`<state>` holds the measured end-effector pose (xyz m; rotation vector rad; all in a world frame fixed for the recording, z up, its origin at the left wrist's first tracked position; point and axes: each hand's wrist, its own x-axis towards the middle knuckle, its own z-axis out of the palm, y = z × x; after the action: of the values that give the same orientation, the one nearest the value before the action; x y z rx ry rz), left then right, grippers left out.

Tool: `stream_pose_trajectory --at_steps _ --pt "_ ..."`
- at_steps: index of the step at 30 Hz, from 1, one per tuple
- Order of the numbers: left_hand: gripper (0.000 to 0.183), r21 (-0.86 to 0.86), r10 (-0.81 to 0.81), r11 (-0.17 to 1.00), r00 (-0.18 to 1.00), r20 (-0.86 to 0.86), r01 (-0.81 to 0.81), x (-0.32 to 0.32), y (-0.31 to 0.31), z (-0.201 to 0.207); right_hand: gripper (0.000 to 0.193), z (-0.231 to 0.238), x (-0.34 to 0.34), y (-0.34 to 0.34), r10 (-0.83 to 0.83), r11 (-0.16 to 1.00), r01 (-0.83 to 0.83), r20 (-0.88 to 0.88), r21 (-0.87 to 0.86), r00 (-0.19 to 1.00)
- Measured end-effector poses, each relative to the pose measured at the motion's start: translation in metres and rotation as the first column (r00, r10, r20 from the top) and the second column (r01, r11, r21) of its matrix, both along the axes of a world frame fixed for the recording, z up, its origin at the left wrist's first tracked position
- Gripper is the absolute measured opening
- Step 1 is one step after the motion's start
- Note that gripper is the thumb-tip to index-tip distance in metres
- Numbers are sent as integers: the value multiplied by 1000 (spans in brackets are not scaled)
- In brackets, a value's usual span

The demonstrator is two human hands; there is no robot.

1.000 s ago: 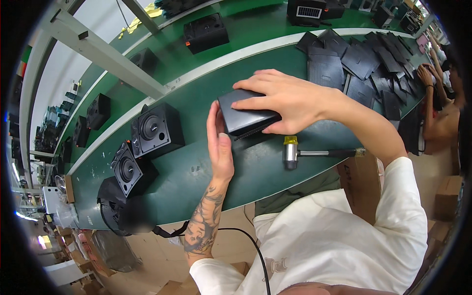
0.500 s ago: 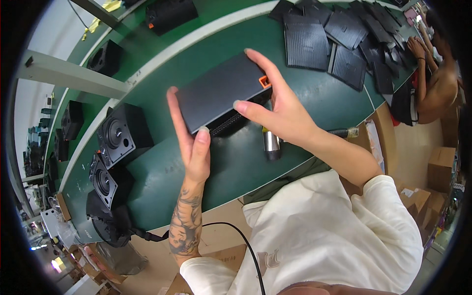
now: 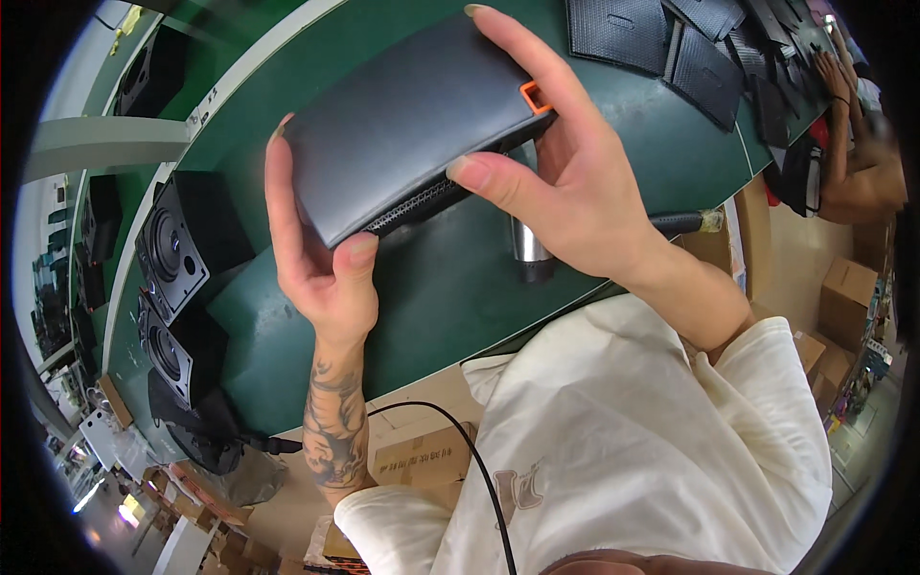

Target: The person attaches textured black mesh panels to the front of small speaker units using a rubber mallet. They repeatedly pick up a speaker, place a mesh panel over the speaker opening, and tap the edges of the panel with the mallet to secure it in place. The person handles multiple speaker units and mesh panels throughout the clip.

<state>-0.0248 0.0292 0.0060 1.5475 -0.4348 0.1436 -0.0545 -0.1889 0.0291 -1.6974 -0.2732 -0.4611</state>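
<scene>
Between both hands I hold a black speaker box [image 3: 402, 120], tilted, with its smooth side up. A strip of its perforated grille [image 3: 422, 204] shows along the lower edge. An orange square piece [image 3: 526, 97] sits at its right end. My left hand [image 3: 331, 292] grips the left end, thumb at the near edge. The right hand [image 3: 589, 192] wraps the other end, its thumb pressed near the grille and its fingers over the far corner. Below the box, partly hidden by my right hand, lies a silver cylinder with a dark end [image 3: 527, 241].
Open-fronted speaker boxes [image 3: 177, 244] stand at the left of the green table [image 3: 460, 307]. Black ribbed panels [image 3: 618, 31] are piled at the far right, where a co-worker's arm [image 3: 839, 125] reaches in. A black taped tube [image 3: 678, 223] lies beyond my right wrist.
The speaker box has come up closer to the view and looks larger, with more of its grille strip showing. Both hands keep their hold. The whole view has shifted slightly.
</scene>
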Motion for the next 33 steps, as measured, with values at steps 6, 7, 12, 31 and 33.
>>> stream_pose_trajectory --at_steps 6,7,12,31,33 --pt "90 134 74 987 988 138 -93 1 2 -4 74 14 -8 10 -59 994 75 -195 75 979" --pt "86 167 82 980 981 177 -112 2 3 -4 74 9 -5 7 -38 994 59 -210 97 977" --pt "74 207 71 972 978 198 -113 4 3 0 71 5 2 -3 -56 998 54 -198 -18 979" --pt "64 265 20 959 959 284 -98 8 6 -1 70 34 50 -44 293 795 -207 63 -570 954" --pt "64 191 -53 981 962 268 0 12 7 0 71 34 51 -45 302 790 -224 44 -571 952"
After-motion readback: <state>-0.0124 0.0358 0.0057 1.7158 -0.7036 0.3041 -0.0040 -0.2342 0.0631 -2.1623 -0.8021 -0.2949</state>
